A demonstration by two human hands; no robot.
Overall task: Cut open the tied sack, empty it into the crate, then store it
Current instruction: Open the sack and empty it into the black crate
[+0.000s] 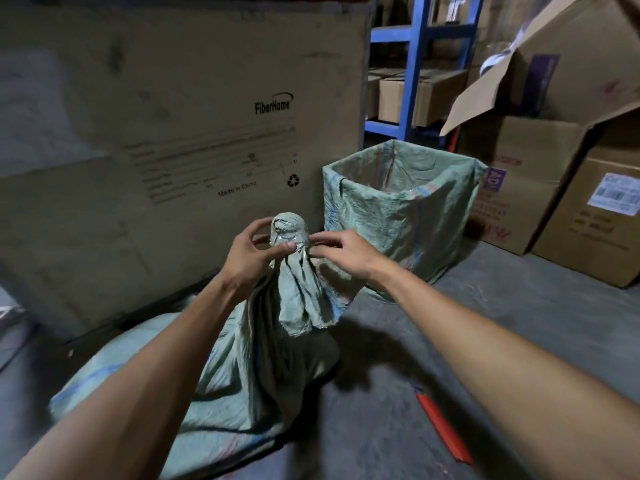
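Observation:
A pale green woven sack [263, 358] lies on the concrete floor in front of me, its neck pulled upright and bunched into a tied knot [289, 230]. My left hand [254, 258] grips the neck just below the knot, thumb pressed on the tie. My right hand [341, 252] pinches the tie at the knot's right side with its fingertips. Behind and to the right stands the crate [398, 209], lined with another green sack, its mouth open. A red cutter [443, 424] lies on the floor at the lower right, apart from both hands.
A large FiberHome carton [173, 133] stands close behind the sack. Stacked cardboard boxes [561, 188] fill the right side, one with its flaps open. A blue metal rack [415, 64] with boxes stands at the back. Bare floor shows between the sack and the right-hand boxes.

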